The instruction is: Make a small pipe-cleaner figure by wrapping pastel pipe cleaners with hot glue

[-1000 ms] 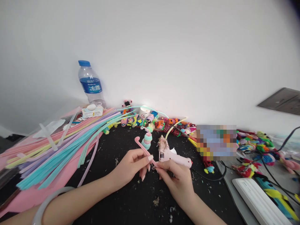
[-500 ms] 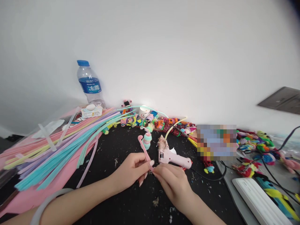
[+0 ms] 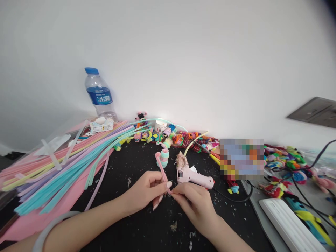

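A pink pipe cleaner [image 3: 163, 171] with a curled upper end is pinched between both hands. My left hand [image 3: 151, 190] is closed on its middle, thumb pressed over it. At its lower end, the thumb and forefinger of my right hand [image 3: 195, 206] grip the tip. Just beyond the curl stands a small coiled figure [image 3: 164, 158] in mint and pink. To the right, a pale pink hot glue gun [image 3: 195, 176] lies on its side, its nozzle coated in old glue.
Bundles of pastel pipe cleaners [image 3: 65, 168] spread over the left side. A water bottle [image 3: 99, 94] leans by the wall. Finished fuzzy figures [image 3: 181, 140] line the back. On the right lie a white power strip [image 3: 286, 224] and black cables [image 3: 245, 200]. Scraps litter the black tabletop [image 3: 147, 231].
The whole view has shifted very slightly. Both hands keep their hold on the pink pipe cleaner, and its curled end is bent a little differently.
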{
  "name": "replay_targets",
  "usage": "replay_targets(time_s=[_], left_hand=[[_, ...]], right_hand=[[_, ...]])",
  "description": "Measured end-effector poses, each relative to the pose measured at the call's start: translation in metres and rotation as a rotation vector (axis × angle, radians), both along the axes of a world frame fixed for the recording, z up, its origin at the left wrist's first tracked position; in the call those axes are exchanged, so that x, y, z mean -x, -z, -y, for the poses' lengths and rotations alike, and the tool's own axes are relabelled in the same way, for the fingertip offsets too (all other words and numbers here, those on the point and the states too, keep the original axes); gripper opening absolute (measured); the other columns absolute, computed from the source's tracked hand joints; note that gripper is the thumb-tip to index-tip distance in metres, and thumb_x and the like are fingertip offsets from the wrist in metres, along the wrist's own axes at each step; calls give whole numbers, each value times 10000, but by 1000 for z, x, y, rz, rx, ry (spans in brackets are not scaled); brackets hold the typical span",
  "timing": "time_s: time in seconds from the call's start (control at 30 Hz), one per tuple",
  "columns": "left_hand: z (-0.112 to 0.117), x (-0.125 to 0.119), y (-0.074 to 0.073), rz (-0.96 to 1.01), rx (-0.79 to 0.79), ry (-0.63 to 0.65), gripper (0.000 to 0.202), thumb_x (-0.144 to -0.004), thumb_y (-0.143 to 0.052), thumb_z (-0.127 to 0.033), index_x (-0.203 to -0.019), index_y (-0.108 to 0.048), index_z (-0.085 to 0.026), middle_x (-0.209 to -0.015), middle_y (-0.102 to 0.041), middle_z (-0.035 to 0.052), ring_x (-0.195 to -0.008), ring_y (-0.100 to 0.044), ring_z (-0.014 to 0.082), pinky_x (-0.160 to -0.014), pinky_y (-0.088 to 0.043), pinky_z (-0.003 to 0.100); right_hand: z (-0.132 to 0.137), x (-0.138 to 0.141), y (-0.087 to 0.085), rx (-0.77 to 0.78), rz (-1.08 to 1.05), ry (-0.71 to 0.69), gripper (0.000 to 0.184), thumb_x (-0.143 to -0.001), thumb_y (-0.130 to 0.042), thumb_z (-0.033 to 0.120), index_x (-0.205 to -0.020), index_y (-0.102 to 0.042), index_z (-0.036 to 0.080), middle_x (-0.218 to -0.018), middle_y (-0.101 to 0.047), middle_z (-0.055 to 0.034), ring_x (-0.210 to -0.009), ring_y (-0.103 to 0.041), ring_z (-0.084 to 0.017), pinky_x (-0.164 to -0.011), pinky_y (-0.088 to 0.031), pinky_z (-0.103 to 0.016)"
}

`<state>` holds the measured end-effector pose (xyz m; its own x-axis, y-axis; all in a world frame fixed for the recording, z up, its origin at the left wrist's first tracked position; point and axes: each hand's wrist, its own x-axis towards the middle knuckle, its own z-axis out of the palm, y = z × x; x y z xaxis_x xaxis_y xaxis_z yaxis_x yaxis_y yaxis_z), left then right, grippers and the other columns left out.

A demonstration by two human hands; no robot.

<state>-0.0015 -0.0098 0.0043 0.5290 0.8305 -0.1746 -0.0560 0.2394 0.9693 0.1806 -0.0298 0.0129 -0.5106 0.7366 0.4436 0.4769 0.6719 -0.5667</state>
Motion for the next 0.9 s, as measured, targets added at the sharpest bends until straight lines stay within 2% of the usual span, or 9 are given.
replay_targets(time_s=[0.27,0.53,0.63,0.83,0.9], left_hand=[[-1,0,2,-45,-51,105,374,-858,-489,-475,-652,-456,-164,-448,-441,-66,-360,-388,54,-369,-315,161],[0,2,0,-120,-33,150,394,-864,-486,-448,-604,-433,-158,-470,-400,-72,-371,-339,41,-354,-246,158],[1,3,-1,-127,-8,182,394,-858,-501,-434,-587,-440,-155,-455,-387,-73,-370,-330,41,-351,-230,158],[0,1,-3,-48,-87,24,352,-857,-506,-440,-691,-536,-131,-497,-476,-51,-382,-401,47,-388,-316,162],[-1,1,-3,-31,-81,15,342,-851,-519,-433,-700,-544,-127,-507,-491,-45,-383,-414,48,-390,-329,162]], right_hand=[[2,0,-2,-64,65,-68,155,-911,-454,110,-948,-601,144,-773,-653,-68,-668,-594,-156,-604,-470,-258],[1,0,-12,-109,150,-209,259,-910,-341,64,-948,-587,136,-757,-645,-85,-657,-570,-169,-602,-478,-272],[0,-2,-13,-123,166,-256,241,-916,-355,67,-961,-581,138,-771,-650,-82,-663,-576,-167,-606,-473,-271],[-1,-4,-5,-55,-39,-10,34,-880,-555,165,-910,-570,170,-758,-651,-34,-655,-592,-142,-603,-461,-237],[-2,-3,-3,-18,-57,6,26,-873,-567,173,-898,-571,170,-759,-653,-33,-657,-593,-142,-604,-457,-233]])
